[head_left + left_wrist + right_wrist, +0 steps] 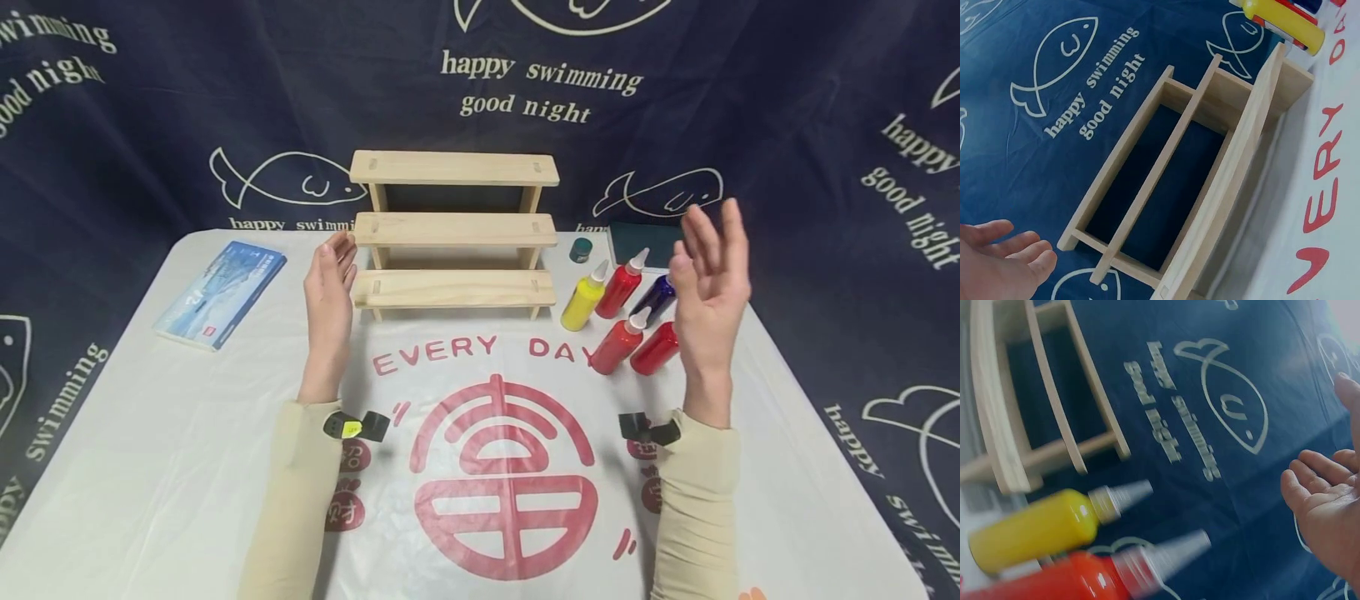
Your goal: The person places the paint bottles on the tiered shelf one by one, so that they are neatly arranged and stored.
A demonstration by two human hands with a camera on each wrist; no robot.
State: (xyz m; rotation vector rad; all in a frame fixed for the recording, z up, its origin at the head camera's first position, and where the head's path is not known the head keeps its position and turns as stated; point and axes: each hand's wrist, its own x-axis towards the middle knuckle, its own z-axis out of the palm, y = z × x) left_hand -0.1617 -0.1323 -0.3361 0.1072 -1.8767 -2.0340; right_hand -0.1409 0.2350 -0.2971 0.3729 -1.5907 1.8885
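Observation:
A three-tier wooden shelf stands at the back of the table. My left hand is held up beside its left end, fingers relaxed and holding nothing; in the left wrist view the hand shows near the shelf's end. On the right, my right hand is raised with fingers extended and its palm bare. Several squeeze bottles with pointed nozzles stand to the left of that hand: a yellow bottle, red bottles and a dark blue bottle, partly hidden behind the hand.
A blue-and-white box lies at the left of the table. A small dark green jar and a dark green flat board are at the back right. The white tablecloth carries red print, and a dark blue curtain hangs behind.

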